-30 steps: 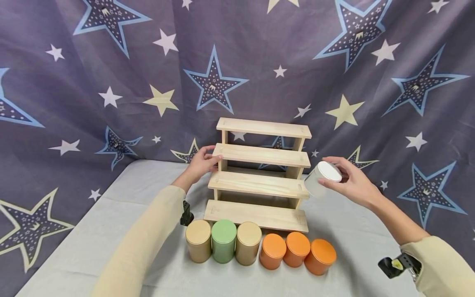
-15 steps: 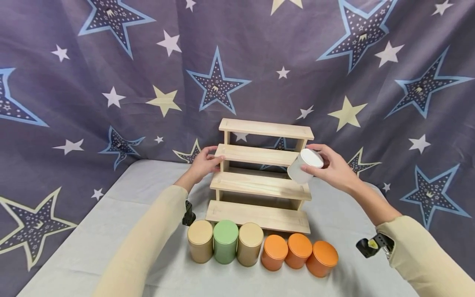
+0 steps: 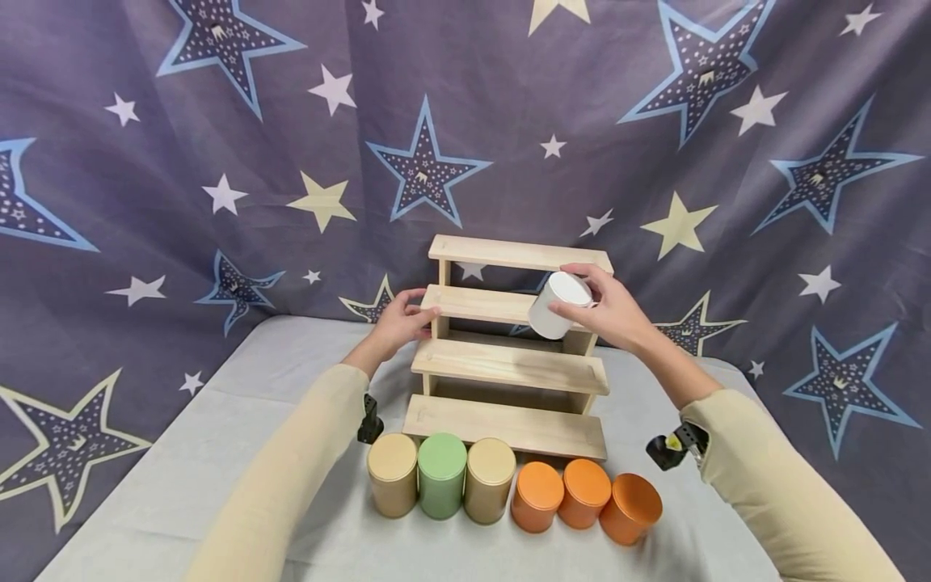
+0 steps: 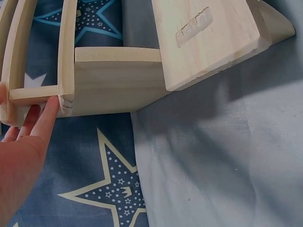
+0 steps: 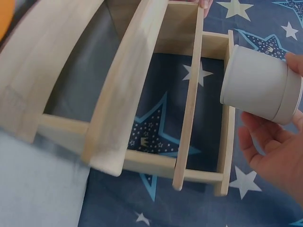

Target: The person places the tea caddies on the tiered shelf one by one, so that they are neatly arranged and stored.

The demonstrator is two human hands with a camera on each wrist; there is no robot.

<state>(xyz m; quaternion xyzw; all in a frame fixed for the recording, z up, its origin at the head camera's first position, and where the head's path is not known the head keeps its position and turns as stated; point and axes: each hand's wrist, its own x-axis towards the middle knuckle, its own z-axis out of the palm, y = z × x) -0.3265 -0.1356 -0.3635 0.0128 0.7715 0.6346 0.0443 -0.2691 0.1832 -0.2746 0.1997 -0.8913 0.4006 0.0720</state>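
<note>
A four-tier wooden display shelf [image 3: 509, 361] stands on the cloth-covered table. My left hand [image 3: 396, 327] grips its left end at the second tier from the top; in the left wrist view the fingers [image 4: 45, 118] lie against the side support, and most of the thumb is out of frame. My right hand [image 3: 614, 311] holds a white canister [image 3: 550, 314] by its lid end, tilted, in front of the right part of that same tier. The right wrist view has the canister [image 5: 258, 85] above the shelf's upper tiers, thumb and fingers on opposite sides of it.
In front of the shelf stands a row of canisters: a gold one [image 3: 393, 477], a green one [image 3: 441, 477], another gold one [image 3: 490, 481], then shorter orange ones [image 3: 538, 497] to the right. A star-patterned curtain [image 3: 291, 145] hangs close behind the shelf.
My right hand has carried the white canister leftward and up, from beside the shelf's right end to in front of its second tier from the top. The left hand keeps its hold.
</note>
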